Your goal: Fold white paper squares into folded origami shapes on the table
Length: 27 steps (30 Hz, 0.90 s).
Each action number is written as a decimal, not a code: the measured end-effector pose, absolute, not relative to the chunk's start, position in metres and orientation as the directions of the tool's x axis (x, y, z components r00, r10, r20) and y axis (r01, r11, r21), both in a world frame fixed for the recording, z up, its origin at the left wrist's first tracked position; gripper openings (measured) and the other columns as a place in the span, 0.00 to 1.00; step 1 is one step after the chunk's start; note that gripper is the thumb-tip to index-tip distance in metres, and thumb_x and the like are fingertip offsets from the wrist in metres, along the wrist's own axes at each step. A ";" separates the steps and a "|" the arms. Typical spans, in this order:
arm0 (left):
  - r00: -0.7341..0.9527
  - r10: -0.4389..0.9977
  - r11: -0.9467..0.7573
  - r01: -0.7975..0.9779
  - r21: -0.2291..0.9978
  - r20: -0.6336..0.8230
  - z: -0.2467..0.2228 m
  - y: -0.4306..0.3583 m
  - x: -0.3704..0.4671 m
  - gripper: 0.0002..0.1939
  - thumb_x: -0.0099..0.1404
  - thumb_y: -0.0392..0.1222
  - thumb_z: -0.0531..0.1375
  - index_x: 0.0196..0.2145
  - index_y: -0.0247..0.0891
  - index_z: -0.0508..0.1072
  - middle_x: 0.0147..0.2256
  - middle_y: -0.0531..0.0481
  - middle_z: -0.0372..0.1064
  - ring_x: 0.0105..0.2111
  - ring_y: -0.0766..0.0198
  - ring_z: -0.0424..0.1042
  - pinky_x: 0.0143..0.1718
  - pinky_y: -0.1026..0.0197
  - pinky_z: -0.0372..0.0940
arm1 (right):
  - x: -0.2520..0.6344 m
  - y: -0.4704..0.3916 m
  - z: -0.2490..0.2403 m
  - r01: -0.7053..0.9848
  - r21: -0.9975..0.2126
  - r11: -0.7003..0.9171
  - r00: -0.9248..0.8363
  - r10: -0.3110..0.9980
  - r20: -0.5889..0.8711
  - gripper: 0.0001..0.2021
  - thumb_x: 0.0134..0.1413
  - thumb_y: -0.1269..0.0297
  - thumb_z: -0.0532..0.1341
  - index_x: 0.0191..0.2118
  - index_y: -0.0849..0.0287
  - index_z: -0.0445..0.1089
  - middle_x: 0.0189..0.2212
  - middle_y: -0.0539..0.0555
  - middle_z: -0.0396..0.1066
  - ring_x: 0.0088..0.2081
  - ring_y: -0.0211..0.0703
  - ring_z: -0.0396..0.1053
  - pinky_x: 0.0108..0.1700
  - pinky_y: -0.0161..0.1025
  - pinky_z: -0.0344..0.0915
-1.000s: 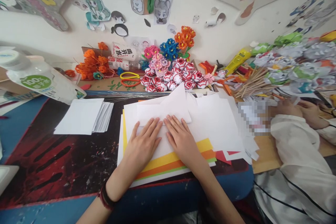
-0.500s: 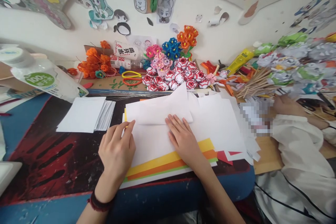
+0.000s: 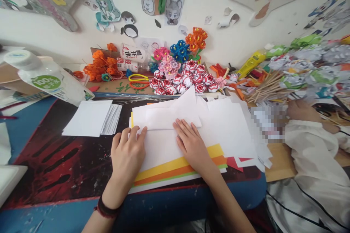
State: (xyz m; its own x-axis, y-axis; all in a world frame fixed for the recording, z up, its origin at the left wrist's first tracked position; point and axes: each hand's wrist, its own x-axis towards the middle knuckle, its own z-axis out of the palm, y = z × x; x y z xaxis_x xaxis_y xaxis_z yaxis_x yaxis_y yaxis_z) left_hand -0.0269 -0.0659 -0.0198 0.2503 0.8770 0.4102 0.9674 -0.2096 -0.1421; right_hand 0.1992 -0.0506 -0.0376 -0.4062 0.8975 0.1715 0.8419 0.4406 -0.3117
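A folded sheet of white paper (image 3: 166,116) lies on a stack of sheets, one corner standing up in a point at the back. My right hand (image 3: 191,145) rests flat near the fold's front edge, fingers stretched out and touching it. My left hand (image 3: 128,153), wearing a dark band at the wrist, has bent, separated fingers at the fold's left front corner; its thumb tip meets the edge. Under the white top sheet (image 3: 158,149), yellow paper (image 3: 169,164), orange paper (image 3: 175,171) and a thin green edge show.
A pile of cut white paper squares (image 3: 87,118) lies left, before a large white bottle (image 3: 49,78). Red-and-white paper flowers (image 3: 188,78) line the back, beside wooden sticks (image 3: 264,87). Loose white sheets (image 3: 229,127) lie right. Another person's sleeve (image 3: 314,145) is at far right.
My left hand has shifted right and its fingers have spread more, thumb along the fold's front edge. My right hand stays almost in place on the paper.
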 end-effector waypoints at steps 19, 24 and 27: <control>0.216 0.805 -0.206 0.975 -0.081 0.553 -0.007 -0.072 -0.022 0.14 0.62 0.29 0.54 0.41 0.35 0.76 0.41 0.42 0.76 0.41 0.51 0.71 0.43 0.48 0.61 | 0.201 -0.053 -0.036 0.832 -0.322 0.452 -0.414 0.892 0.184 0.24 0.67 0.66 0.45 0.66 0.58 0.52 0.66 0.54 0.49 0.67 0.44 0.46 0.68 0.51 0.43; 0.423 0.828 -0.460 0.888 0.016 0.367 -0.015 -0.066 -0.002 0.26 0.62 0.25 0.48 0.57 0.30 0.66 0.57 0.39 0.65 0.58 0.52 0.62 0.59 0.49 0.54 | 0.200 -0.053 -0.035 0.834 -0.318 0.452 -0.414 0.892 0.181 0.24 0.67 0.65 0.45 0.66 0.57 0.52 0.66 0.53 0.50 0.67 0.44 0.46 0.67 0.51 0.43; 0.448 0.848 -0.484 0.873 0.066 0.284 -0.024 -0.063 -0.001 0.29 0.62 0.24 0.46 0.60 0.30 0.63 0.60 0.41 0.61 0.60 0.53 0.60 0.62 0.48 0.51 | 0.200 -0.052 -0.036 0.835 -0.314 0.453 -0.419 0.891 0.173 0.24 0.67 0.65 0.45 0.66 0.58 0.52 0.66 0.53 0.49 0.67 0.44 0.46 0.68 0.51 0.43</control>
State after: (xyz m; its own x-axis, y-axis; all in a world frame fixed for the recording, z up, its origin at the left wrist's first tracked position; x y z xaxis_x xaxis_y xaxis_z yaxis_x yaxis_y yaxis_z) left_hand -0.0009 -0.0626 -0.0241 0.4481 0.8476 0.2843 0.8728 -0.4836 0.0659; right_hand 0.2003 -0.0525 -0.0356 -0.4189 0.8915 0.1726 0.8345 0.4529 -0.3137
